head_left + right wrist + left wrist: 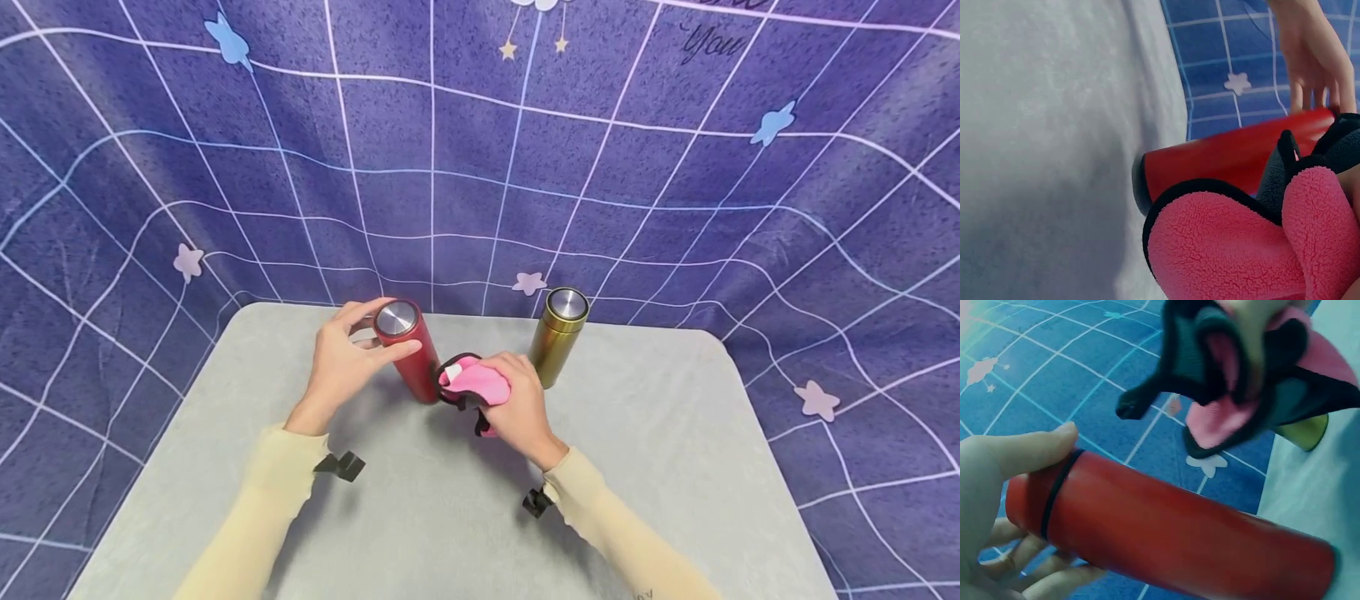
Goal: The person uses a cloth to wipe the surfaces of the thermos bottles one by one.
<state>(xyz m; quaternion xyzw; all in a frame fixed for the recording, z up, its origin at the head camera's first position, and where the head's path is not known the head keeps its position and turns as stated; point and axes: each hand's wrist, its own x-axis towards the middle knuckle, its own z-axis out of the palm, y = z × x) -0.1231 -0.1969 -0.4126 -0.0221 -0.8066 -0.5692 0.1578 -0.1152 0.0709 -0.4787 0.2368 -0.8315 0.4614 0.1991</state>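
A red thermos flask (420, 371) with a silver-topped lid stands on the table. My left hand (341, 362) holds it near the top, thumb on one side and fingers on the other; the left wrist view shows a dark ring below the lid of the flask (1179, 525). Bunched in my right hand (521, 412) is a pink cleaning cloth (483, 385) with black edging and a dark reverse side. The cloth is close beside the red flask; whether they touch I cannot tell. Part of the cloth is hidden in the grip.
Behind my right hand a gold thermos flask (553, 342) stands upright on the grey-white table (420, 517). A purple-blue grid-patterned cloth backdrop (480, 200) with stars surrounds the table's back and sides. A dark strap piece (348, 467) juts from the left cuff.
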